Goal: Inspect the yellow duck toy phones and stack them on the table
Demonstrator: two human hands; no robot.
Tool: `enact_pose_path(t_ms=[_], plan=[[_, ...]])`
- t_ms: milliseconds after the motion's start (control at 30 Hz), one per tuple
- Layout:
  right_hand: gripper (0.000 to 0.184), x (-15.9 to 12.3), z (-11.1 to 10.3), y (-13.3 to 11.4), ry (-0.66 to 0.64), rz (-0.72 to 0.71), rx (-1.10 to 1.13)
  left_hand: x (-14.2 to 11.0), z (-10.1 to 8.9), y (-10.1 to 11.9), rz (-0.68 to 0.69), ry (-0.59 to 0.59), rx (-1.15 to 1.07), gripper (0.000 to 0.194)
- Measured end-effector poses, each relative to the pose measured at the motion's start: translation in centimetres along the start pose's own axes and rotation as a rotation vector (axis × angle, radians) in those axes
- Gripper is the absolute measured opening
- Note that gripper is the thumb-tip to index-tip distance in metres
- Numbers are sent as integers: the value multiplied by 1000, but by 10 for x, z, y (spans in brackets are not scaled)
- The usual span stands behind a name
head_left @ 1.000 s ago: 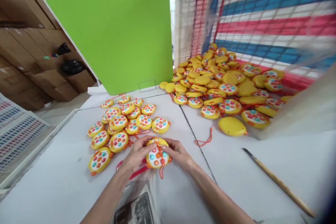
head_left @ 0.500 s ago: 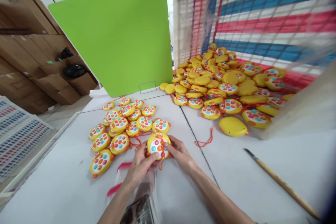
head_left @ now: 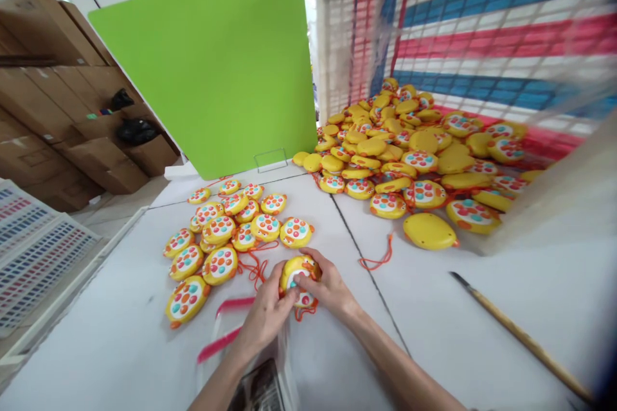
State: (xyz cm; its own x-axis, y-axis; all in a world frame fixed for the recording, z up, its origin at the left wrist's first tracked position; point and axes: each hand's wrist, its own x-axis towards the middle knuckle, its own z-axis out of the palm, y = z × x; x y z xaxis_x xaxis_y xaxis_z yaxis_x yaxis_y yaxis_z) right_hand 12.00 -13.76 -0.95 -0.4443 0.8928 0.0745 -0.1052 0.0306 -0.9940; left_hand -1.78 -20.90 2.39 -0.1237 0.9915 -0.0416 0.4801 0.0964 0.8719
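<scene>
Near edge of the white table (head_left: 120,340): duck-shaped toy (head_left: 292,267) held up between both hands, just beyond a clear pouch with pink strips (head_left: 234,303).
Toy body: rounded, glossy yellow, with a white front panel carrying raised round buttons; turquoise and pinkish-red ones show, others hidden under the thumbs.
Toy head: white eyes with dark pupils, orange beak, turned toward upper right.
Toy cord (head_left: 304,313): thin, orange, bunched in small loops at the lower edge.
Left hand (head_left: 268,309): grasping the toy's near left side, thumb along the lower front.
Right hand (head_left: 333,286): grasping the right side, fingers curled round the top, thumb pressed across the panel.
Turn since half a second ago: toy then faced the wearer more squarely, head up, cord running down the front; now rotated, front partly covered, cord showing only underneath.
Thumb shift: right thumb was at the panel's right side, now lies near its middle.
Left cluster (head_left: 220,265): similar toys, button sides up, unchanged; more of the orange cords beside it (head_left: 258,270) now visible.
Right heap (head_left: 371,148): many more toys, same arrangement as before.
Wooden-handled tool (head_left: 523,338): dark-tipped, right of the right arm, unmoved on the table.
</scene>
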Motion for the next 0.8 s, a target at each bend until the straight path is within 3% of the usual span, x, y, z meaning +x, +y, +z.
enact_pose_path(t_ms=[200, 400, 600, 800], plan=[[39, -2, 4, 2, -39, 19, 23, -3, 7, 16, -47, -26, 70, 51], [32, -8, 12, 2, -16, 50, 52, -11, 13, 22, -138, 92, 47, 55], [41, -8, 8, -1, -41, -4, 73, -11, 4, 11, -98, 57, -166, 48], [47, -8, 3, -6, -196, -91, 198, -10, -5, 3, -167, 115, -470, 52]])
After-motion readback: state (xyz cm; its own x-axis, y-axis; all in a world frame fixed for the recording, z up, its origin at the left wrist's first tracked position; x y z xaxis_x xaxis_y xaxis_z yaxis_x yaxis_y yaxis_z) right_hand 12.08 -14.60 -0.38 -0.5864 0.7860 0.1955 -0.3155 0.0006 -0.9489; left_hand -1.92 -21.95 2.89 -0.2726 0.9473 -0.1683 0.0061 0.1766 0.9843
